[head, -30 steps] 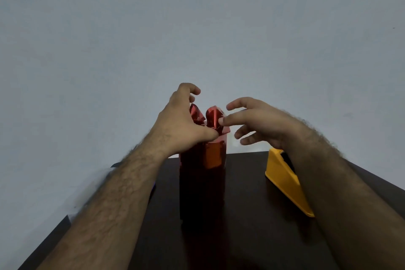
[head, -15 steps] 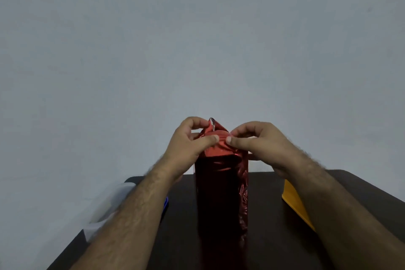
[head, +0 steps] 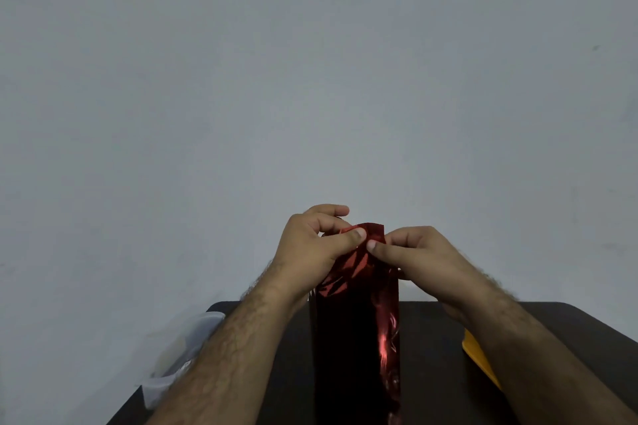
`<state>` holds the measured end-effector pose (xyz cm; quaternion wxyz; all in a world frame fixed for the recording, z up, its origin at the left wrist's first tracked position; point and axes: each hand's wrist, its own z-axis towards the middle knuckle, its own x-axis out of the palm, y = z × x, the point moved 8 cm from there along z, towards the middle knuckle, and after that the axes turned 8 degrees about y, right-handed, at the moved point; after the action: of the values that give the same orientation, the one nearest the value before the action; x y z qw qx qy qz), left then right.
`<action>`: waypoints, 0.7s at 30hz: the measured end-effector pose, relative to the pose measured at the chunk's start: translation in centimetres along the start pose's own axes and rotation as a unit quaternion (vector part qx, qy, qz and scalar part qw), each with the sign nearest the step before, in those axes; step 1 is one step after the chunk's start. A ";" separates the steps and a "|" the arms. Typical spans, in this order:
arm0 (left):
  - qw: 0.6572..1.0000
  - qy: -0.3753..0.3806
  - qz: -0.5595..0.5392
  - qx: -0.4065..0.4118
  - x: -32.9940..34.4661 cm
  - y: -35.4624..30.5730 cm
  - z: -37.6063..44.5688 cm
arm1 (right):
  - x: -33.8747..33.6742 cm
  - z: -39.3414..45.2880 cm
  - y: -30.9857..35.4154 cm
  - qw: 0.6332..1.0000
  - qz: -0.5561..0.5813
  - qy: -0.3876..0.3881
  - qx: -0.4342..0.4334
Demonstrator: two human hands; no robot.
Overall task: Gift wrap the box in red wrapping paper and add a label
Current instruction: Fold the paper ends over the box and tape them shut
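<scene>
**Two hands on top fold: thin foil wrap, easy to crease, easy to slip**

Both hands work the top end of the box, which stands upright near mid-table, close to the person. Red wrapping paper already covers the sides that face the camera; it's glossy w/ wrinkles & bright glints down the right edge, so it reads as a thin metallic foil type.

Left hand: thumb pressed onto the paper at the top, fingers curled over the back of the flap, i.e. pinching it. Right hand: thumb tip on the paper just beside the left thumb, other fingers curled behind, also pinching the fold. Thumbs nearly touch.

Handling, as a judgement: paper prob. very light, soft, holds a crease but springs back if let go before taping. Slick surface means fingers can slide, so pinch at the folded edge, not the flat panel. Tears likely at corners if pulled hard. Box looks tall & narrow, so it may tip if the top gets pushed sideways; press straight down, or steady the body w/ one hand. Weight of box can't be told.

Clear plastic container sits at the left table edge, partly behind the left forearm. Yellow object lies right of the box, mostly hidden by the right forearm. No label or tape visible.
</scene>
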<state>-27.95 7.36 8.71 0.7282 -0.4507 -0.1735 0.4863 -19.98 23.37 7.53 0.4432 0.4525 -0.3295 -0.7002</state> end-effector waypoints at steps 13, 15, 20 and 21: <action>0.992 0.014 0.118 -0.034 -2.2 -1.3 -0.4 | -0.4 0.2 -0.1 0.999 0.021 -0.036 -0.004; 0.990 0.042 0.121 -0.051 -1.8 -1.5 -0.6 | -0.3 0.3 -0.2 0.999 0.033 -0.032 0.005; 0.995 0.013 0.043 -0.088 -1.7 -1.4 -1.1 | -0.1 0.4 -0.6 0.997 0.067 -0.026 0.031; 0.996 0.005 0.033 -0.088 -1.8 -1.4 -1.1 | 0.0 0.4 -0.6 0.996 0.077 -0.026 0.030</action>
<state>-27.26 5.10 9.65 0.6701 -0.5214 -0.1971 0.4902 -20.53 23.66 7.15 0.4734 0.4203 -0.3960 -0.6651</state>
